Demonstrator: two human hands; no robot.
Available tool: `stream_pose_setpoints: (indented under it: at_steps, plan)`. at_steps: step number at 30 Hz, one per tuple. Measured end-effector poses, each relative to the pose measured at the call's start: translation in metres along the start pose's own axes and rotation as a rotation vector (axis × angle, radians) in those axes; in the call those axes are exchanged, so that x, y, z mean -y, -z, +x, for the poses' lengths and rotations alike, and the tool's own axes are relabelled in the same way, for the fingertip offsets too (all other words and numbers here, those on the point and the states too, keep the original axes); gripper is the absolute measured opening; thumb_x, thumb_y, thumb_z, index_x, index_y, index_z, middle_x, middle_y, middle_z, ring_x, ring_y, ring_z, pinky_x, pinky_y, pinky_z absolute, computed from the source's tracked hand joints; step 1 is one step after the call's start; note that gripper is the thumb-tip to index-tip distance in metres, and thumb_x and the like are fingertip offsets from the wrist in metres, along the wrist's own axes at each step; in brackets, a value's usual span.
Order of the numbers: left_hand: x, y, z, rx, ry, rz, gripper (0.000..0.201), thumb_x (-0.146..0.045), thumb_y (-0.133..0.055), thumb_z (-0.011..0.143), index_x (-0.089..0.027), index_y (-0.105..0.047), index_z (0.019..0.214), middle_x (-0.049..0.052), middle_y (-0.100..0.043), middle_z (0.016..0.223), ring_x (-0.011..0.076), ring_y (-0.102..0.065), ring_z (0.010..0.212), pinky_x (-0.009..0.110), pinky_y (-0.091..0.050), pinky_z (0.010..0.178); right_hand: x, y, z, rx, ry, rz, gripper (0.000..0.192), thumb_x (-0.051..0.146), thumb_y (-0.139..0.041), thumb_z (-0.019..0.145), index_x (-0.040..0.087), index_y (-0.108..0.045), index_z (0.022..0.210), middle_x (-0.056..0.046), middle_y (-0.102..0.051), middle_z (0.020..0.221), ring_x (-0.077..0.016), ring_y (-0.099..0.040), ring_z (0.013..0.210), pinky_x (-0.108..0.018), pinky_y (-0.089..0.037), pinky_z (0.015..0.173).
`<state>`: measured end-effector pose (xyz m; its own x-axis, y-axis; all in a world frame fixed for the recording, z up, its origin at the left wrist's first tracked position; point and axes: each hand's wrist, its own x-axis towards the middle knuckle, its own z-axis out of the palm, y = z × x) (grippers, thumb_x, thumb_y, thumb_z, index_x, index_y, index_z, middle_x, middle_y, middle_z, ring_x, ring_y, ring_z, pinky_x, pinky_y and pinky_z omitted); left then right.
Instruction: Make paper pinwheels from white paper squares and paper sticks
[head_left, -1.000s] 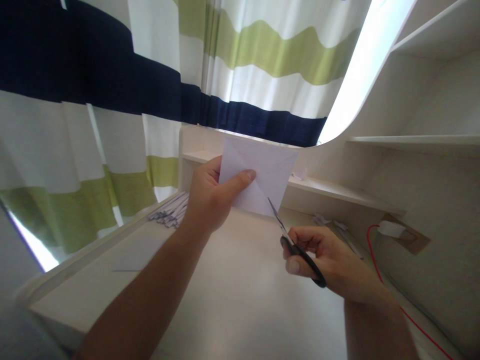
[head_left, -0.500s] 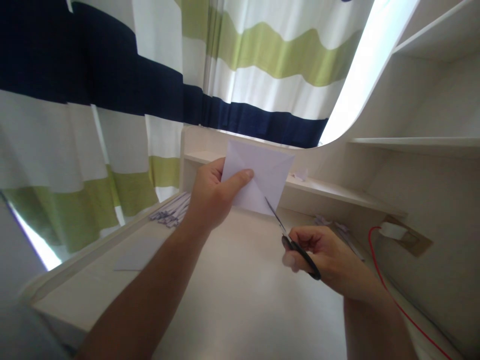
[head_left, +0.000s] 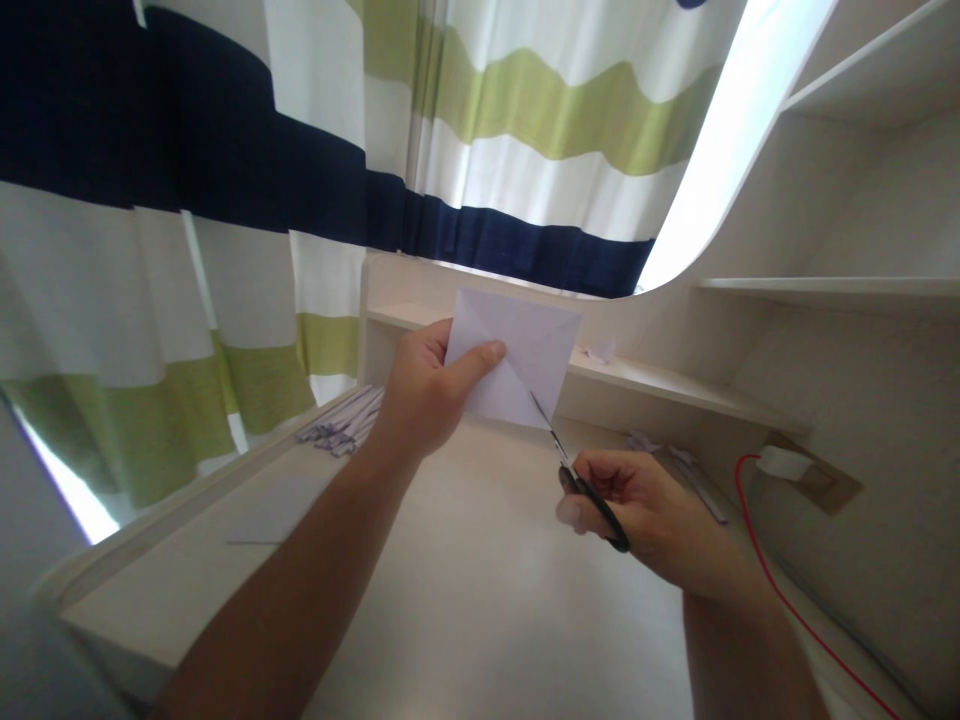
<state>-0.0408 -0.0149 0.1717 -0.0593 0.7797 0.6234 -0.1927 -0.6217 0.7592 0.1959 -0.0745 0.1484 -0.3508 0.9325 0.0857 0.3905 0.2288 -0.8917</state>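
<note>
My left hand (head_left: 424, 392) holds up a white sheet of paper (head_left: 525, 350) above the desk, thumb on its front, fingers behind. The paper shows a diagonal crease. My right hand (head_left: 637, 505) grips black-handled scissors (head_left: 581, 480), fingers through the loops. The scissor blades point up and left, and their tips sit in the paper's lower edge along the crease.
A pale desk (head_left: 480, 590) lies below. A pile of paper strips (head_left: 341, 425) rests at its far left, a flat white sheet (head_left: 274, 510) nearer. Paper scraps (head_left: 675, 460) lie at right by a red cable (head_left: 780, 590). Shelves (head_left: 660, 380) and a striped curtain (head_left: 300, 180) stand behind.
The scissors and my right hand have moved slightly up and left, the blades going further into the paper's lower edge. My left hand holds the paper nearly still.
</note>
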Motion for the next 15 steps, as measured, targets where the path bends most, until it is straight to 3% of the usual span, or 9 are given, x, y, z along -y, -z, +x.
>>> stream_pose_setpoints:
  at_steps: [15]
  plan:
    - [0.0048,-0.005,-0.0027,0.101,0.053,0.0,0.027,-0.041,-0.081,0.08,-0.015,-0.08,0.087,0.006,-0.078,0.081,0.018,-0.067,0.067,0.025,-0.051,0.057,0.0044,-0.0035,0.0014,0.008,-0.029,0.037,0.048,0.05,-0.094,0.071,0.018,-0.059,0.069,0.006,-0.044,0.064,-0.01,-0.035,0.06,-0.027,-0.024,0.055]
